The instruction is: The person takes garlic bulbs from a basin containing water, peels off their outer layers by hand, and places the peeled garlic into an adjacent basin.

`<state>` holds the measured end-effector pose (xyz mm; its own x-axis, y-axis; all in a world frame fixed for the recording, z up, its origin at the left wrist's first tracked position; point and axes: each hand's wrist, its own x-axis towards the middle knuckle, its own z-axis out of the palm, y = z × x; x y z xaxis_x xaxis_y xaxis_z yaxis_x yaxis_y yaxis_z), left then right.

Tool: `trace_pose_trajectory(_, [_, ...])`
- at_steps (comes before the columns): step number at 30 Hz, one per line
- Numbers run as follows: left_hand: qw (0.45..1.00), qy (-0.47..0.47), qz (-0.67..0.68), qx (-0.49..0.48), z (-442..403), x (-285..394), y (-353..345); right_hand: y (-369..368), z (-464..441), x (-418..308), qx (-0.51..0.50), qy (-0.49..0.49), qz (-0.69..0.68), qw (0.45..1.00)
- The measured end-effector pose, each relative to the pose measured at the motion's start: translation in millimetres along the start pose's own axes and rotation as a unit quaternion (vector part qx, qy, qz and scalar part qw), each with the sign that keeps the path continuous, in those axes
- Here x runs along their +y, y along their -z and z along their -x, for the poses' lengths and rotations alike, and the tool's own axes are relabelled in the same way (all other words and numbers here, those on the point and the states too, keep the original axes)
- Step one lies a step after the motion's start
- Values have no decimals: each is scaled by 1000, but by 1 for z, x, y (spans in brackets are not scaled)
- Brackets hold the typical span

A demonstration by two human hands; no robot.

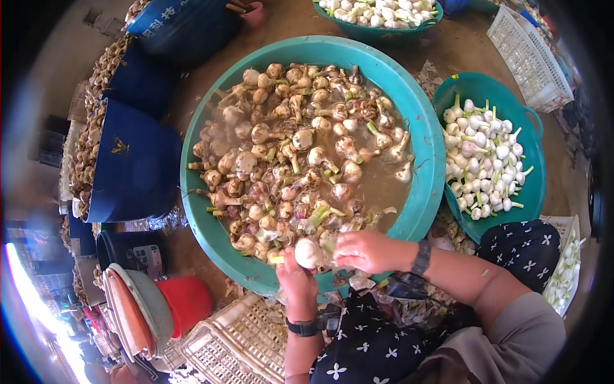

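Observation:
My left hand (297, 281) is closed around a white garlic bulb (309, 253), with its cut stem pointing left, over the near rim of a big teal tub (422, 224). Close beside the bulb on the right, my right hand (368, 251) has its fingers pinched together on thin, pale garlic skin (328, 243). Brown, unpeeled garlic bulbs (256, 166) crowd the tub in murky water (384, 185). Loose skins hang over the near rim and lie below it.
To the right, a green basin (534, 160) holds cleaned white garlic; another basin (384, 32) of it stands at the top. Blue tubs (134, 166) heaped with garlic line the left. A plastic crate (236, 339) and red bucket (185, 307) sit lower left; a white crate (531, 57) stands upper right.

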<state>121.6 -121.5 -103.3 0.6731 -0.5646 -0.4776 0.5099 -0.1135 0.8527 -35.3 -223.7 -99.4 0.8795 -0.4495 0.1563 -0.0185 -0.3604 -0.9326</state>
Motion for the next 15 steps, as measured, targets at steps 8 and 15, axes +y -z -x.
trace_pose_trajectory(8, [753, -503, -425, -2, 12, 3, -2, -6, -12, -32, 159, -99, -22, 982])
trace_pose_trajectory(15, [617, -616, -476, -111, 20, 9, 2, -4, -16, -29, 127, -163, 35, 978])
